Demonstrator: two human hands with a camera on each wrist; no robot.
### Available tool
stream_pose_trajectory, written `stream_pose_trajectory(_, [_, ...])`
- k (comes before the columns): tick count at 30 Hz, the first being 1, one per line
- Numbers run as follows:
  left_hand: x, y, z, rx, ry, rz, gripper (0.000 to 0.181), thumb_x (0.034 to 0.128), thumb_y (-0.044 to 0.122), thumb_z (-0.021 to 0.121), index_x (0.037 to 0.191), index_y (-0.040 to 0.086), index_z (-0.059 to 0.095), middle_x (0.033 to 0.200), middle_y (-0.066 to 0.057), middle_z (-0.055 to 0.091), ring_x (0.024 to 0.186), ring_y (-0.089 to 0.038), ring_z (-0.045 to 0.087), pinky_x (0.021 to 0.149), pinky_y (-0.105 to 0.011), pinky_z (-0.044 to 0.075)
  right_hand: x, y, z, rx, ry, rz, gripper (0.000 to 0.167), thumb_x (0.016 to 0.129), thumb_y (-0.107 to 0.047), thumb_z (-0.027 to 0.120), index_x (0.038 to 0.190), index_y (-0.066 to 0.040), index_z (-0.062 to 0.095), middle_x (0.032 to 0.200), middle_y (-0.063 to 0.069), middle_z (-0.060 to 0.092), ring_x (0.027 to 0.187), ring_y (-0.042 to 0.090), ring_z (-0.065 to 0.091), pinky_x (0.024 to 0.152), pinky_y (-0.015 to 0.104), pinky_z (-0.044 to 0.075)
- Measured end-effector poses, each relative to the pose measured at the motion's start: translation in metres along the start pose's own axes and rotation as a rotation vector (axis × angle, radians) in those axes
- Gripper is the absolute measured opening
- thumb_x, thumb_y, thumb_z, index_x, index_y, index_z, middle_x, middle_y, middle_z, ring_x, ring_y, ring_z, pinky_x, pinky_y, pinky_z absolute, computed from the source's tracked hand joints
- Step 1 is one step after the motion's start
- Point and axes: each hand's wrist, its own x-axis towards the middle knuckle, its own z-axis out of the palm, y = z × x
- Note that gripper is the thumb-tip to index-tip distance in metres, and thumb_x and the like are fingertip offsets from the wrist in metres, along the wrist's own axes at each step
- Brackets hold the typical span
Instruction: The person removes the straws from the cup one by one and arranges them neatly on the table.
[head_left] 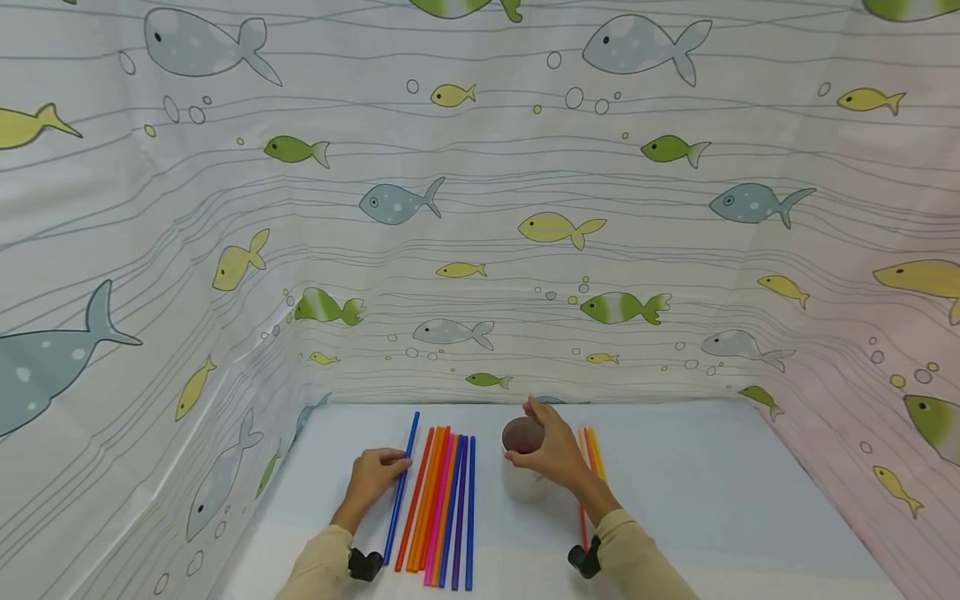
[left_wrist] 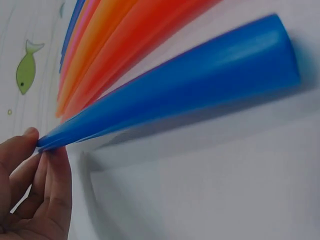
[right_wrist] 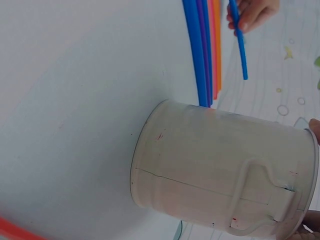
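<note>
My left hand (head_left: 372, 481) pinches a blue straw (head_left: 401, 492) between thumb and fingertips, at the left end of a row of straws. In the left wrist view the straw runs from the fingertips toward the camera. My right hand (head_left: 557, 452) grips a pale metal can (head_left: 525, 485) by its rim, thumb and fingers spread across the mouth. The can looks upright in the head view, and a wire-like handle (right_wrist: 240, 200) lies against its side. Only bits of the right fingers show at the rim in the right wrist view.
Several straws in red, orange, pink, purple and blue lie side by side, including a red straw (head_left: 414, 500) and a blue one (head_left: 470, 512). A few yellow and red straws (head_left: 595, 454) lie behind the right forearm. A fish-patterned curtain (head_left: 480, 292) surrounds the white table (head_left: 712, 500).
</note>
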Motion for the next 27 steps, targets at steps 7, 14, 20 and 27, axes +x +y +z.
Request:
stream_pose_trajectory(7, [0.000, 0.001, 0.003, 0.014, -0.008, -0.001, 0.026, 0.0867, 0.014, 0.075, 0.103, -0.007, 0.072, 0.089, -0.012, 0.072, 0.078, -0.018, 0.068, 0.070, -0.033, 0.059, 0.000, 0.000, -0.001, 0.001, 0.004, -0.022, 0.101, 0.066, -0.032, 0.090, 0.149, -0.008, 0.037, 0.135, 0.005, 0.054, 0.120, 0.024, 0.053, 0.098, 0.049, 0.048])
stream_pose_trajectory(14, [-0.001, -0.003, 0.005, -0.003, -0.021, -0.020, 0.025, 0.0870, 0.013, 0.074, 0.101, -0.008, 0.071, 0.089, -0.014, 0.072, 0.074, -0.020, 0.069, 0.067, -0.033, 0.060, 0.001, 0.001, -0.001, 0.011, 0.003, -0.031, 0.100, 0.067, -0.028, 0.090, 0.149, -0.008, 0.037, 0.135, 0.005, 0.054, 0.120, 0.026, 0.053, 0.097, 0.049, 0.049])
stream_pose_trajectory(20, [-0.002, -0.008, 0.007, -0.011, -0.035, -0.064, 0.025, 0.0882, 0.018, 0.074, 0.099, -0.005, 0.072, 0.085, -0.008, 0.071, 0.072, -0.018, 0.068, 0.069, -0.033, 0.060, -0.001, 0.001, -0.002, -0.001, -0.004, -0.019, 0.100, 0.068, -0.030, 0.090, 0.150, -0.009, 0.036, 0.136, 0.003, 0.054, 0.120, 0.024, 0.053, 0.096, 0.049, 0.049])
stream_pose_trajectory(27, [-0.005, -0.013, 0.003, -0.037, -0.040, -0.060, 0.026, 0.0901, 0.018, 0.072, 0.101, -0.005, 0.071, 0.088, -0.009, 0.071, 0.074, -0.018, 0.069, 0.068, -0.031, 0.059, 0.003, 0.002, -0.003, 0.028, -0.030, -0.046, 0.100, 0.069, -0.033, 0.090, 0.150, -0.008, 0.036, 0.138, 0.008, 0.053, 0.122, 0.027, 0.053, 0.099, 0.049, 0.048])
